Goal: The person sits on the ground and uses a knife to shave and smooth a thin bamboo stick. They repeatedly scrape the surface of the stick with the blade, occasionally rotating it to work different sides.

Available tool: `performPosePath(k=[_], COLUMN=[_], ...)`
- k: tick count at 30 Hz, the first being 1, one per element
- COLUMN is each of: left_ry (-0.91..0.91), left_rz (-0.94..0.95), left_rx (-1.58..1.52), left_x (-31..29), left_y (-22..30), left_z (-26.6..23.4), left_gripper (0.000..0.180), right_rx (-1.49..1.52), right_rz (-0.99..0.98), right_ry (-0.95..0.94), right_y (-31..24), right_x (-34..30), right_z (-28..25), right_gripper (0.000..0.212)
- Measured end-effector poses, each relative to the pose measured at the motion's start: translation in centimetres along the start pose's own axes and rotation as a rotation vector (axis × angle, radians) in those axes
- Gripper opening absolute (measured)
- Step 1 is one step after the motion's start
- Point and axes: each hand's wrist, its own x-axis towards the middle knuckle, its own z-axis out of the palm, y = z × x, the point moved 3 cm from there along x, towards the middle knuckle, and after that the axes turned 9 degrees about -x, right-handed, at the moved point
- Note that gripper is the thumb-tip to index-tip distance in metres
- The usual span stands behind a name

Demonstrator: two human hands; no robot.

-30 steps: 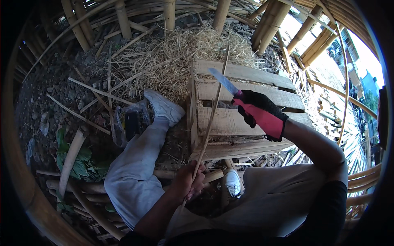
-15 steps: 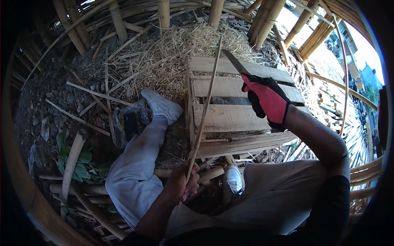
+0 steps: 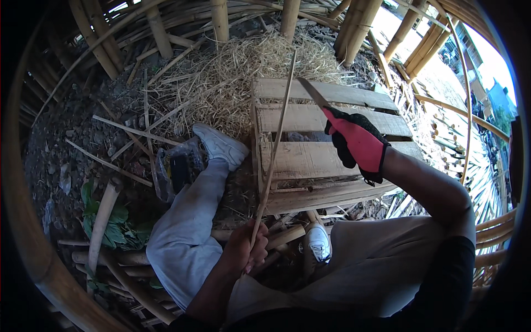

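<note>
My bare left hand is closed around the lower part of a long thin bamboo strip. The strip slants up and away, its far end reaching beyond the wooden crate's back edge. My right hand, in a pink and black glove, grips a knife whose handle is hidden by the fingers. Its blade points up and to the left, a little to the right of the strip and apart from it. Both hands are near a slatted wooden crate; the knife hand is above its right half.
Pale shavings are heaped behind the crate. Bamboo posts line the back. Loose strips, a clear plastic bag and green leaves lie at the left. Cut bamboo pieces are between my feet.
The knife and gloved hand have shifted slightly down, with the blade tip a bit lower. My left hand keeps its hold on the strip, and the view has moved slightly.
</note>
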Motion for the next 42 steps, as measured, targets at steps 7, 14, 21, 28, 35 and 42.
performPosePath(k=[7, 14, 21, 28, 35, 42], left_ry=[0.081, 0.039, 0.007, 0.247, 0.174, 0.159], left_rz=[0.01, 0.027, 0.201, 0.559, 0.775, 0.83], left_rx=[0.024, -0.001, 0.094, 0.654, 1.079, 1.148], left_x=[-0.4, 0.0, -1.5, 0.7, 0.4, 0.3], left_y=[0.2, 0.7, 0.3, -0.1, -1.0, -1.1], left_z=[0.2, 0.4, 0.6, 1.3, 2.8, 2.8], left_gripper=[0.045, 0.047, 0.046, 0.035, 0.072, 0.084], right_rx=[-0.32, -0.827, -0.277, -0.141, -0.19, -0.152], right_rz=[0.178, 0.002, -0.033, 0.068, 0.061, 0.014], right_ry=[-0.155, -0.286, 0.163, 0.239, 0.248, 0.192], right_y=[-1.2, 0.4, -1.0, 0.1, 0.0, 0.5], right_x=[-2.8, -3.2, -2.7, -2.6, -2.6, -2.2], right_z=[5.2, 4.9, -2.1, -2.5, -1.4, -1.5], right_gripper=[0.032, 0.038, 0.037, 0.033, 0.041, 0.039])
